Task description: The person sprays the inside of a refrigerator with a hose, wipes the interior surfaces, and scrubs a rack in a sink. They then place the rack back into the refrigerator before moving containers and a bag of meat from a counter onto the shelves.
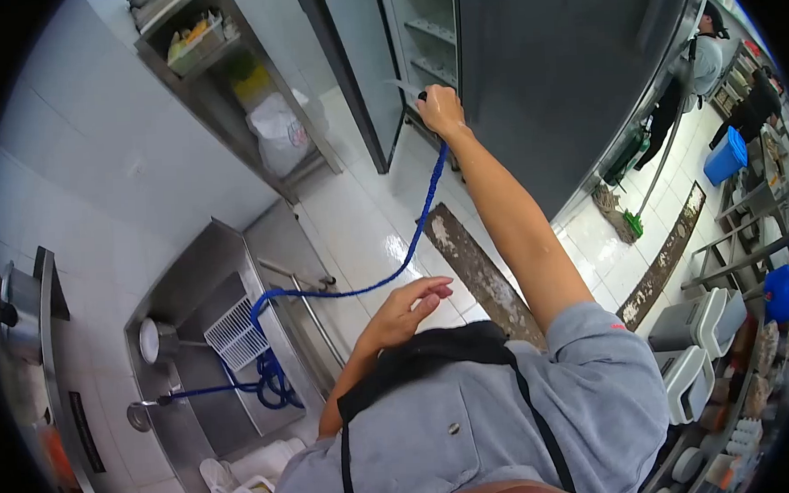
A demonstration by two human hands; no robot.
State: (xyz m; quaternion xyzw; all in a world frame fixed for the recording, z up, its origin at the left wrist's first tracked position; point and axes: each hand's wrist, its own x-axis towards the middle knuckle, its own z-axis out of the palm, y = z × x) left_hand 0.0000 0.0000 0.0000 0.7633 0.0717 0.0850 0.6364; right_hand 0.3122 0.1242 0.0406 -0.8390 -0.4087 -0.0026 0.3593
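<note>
My right hand [442, 110] is stretched far out and is shut on the end of a blue hose [424, 214], pointed at the foot of an open cabinet with white shelves [428, 30]. A pale jet shows just beyond the fist. The hose runs back over the wet white floor tiles, loops over the rim of a steel sink [191, 284] and coils inside it near a tap. My left hand [411, 304] hovers close to my chest with fingers spread, just beside the hose, holding nothing. I wear a grey shirt and a black apron.
A white wire rack [234, 331] and a pot lie in the sink. A steel shelf [263, 119] holds bags and boxes. A worn floor mat [476, 269] lies under my arm. Farther off stand another person [705, 52], a mop [630, 221] and a blue bucket [725, 154].
</note>
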